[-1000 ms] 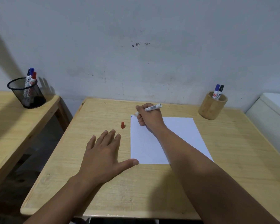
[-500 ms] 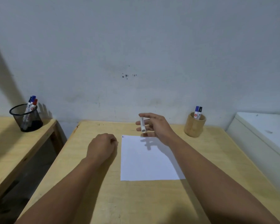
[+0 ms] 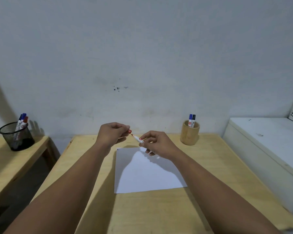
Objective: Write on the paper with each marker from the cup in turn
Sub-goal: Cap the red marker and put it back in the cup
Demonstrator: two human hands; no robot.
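Above paper [image 3: 142, 173]: white marker [image 3: 137, 139], red tip bare.

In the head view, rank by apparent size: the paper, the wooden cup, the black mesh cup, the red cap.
1. Paper, clearly largest.
2. Black mesh cup.
3. Wooden cup, somewhat smaller, though distance differs, so unsure.
4. Red cap, smallest, pinched in the left hand.

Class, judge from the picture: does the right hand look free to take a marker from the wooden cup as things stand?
Probably not yet. The right hand is shut on the red marker, uncapped. The path to the wooden cup looks clear.
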